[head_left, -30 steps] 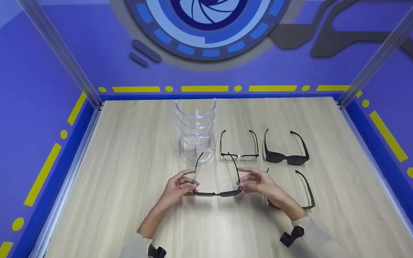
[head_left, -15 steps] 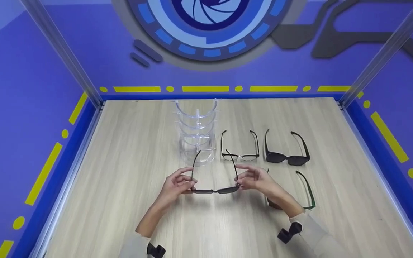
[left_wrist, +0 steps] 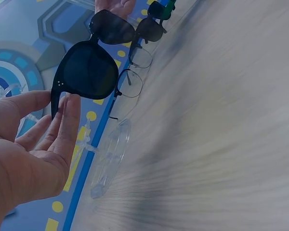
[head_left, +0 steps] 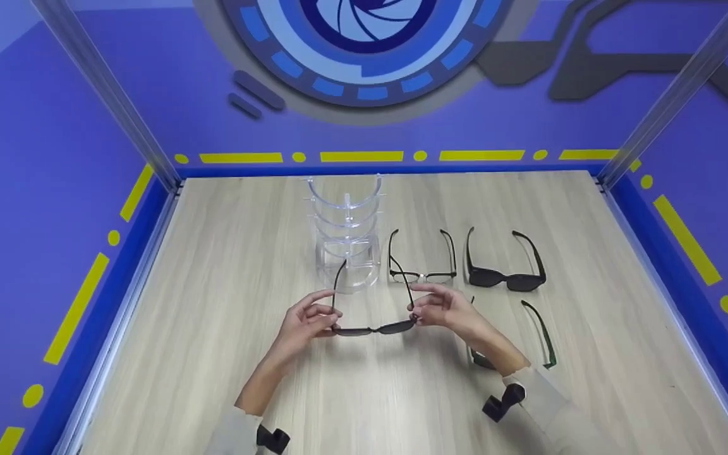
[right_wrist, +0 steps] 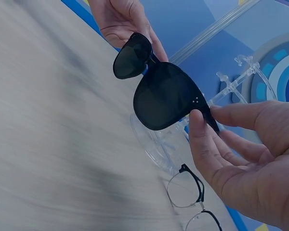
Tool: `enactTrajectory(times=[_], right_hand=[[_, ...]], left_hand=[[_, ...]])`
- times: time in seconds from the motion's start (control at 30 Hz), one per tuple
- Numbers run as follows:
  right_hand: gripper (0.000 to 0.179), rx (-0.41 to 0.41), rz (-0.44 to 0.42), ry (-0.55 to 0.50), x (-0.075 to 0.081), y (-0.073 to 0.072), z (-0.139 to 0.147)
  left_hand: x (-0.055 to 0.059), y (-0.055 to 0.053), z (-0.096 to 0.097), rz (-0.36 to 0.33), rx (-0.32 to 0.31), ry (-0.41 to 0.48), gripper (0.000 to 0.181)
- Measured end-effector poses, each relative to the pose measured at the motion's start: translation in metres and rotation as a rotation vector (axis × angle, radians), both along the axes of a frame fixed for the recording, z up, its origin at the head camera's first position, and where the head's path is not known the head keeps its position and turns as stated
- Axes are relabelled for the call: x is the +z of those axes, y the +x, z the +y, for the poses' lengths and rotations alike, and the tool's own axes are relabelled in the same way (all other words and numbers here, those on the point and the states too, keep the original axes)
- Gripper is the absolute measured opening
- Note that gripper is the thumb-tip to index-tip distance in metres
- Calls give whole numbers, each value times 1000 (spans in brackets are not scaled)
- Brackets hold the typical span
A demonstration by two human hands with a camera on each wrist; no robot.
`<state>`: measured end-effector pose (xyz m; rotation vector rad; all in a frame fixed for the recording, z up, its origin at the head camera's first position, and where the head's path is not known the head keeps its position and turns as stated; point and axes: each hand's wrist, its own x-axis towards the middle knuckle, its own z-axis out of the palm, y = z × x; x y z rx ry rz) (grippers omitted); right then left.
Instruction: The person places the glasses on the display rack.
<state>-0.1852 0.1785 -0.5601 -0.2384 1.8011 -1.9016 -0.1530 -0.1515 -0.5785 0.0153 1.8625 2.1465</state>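
Observation:
Between both hands a pair of black sunglasses (head_left: 395, 327) is held above the table, temples unfolded and pointing away. My left hand (head_left: 306, 322) pinches the left temple close to its hinge; in the left wrist view the thumb and fingers meet on the frame's corner beside a dark lens (left_wrist: 89, 70). On the other side my right hand (head_left: 443, 308) pinches the right temple near the hinge, plain in the right wrist view by the lens (right_wrist: 164, 96). Just beyond the sunglasses stands a clear tiered eyewear stand (head_left: 348, 222), its tiers bare.
Right of the stand lie clear-lens glasses (head_left: 424, 277) with dark brows, then chunky black sunglasses (head_left: 506, 278). Nearer, green-framed glasses (head_left: 547, 338) are partly hidden by the right forearm. The wooden table (head_left: 225, 253) is bounded by blue panels (head_left: 60, 189) with metal edges.
Both hands have carried the sunglasses slightly forward and to the left, closer to the clear stand. The temple tips now overlap the stand's base in the head view. The other glasses stay put.

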Motion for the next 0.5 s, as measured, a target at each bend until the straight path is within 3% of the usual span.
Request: enactTrajectory(times=[0.5], right_hand=[[55, -26, 2, -13, 8, -13, -6]], left_hand=[[4, -9, -2, -4, 43, -7, 58]])
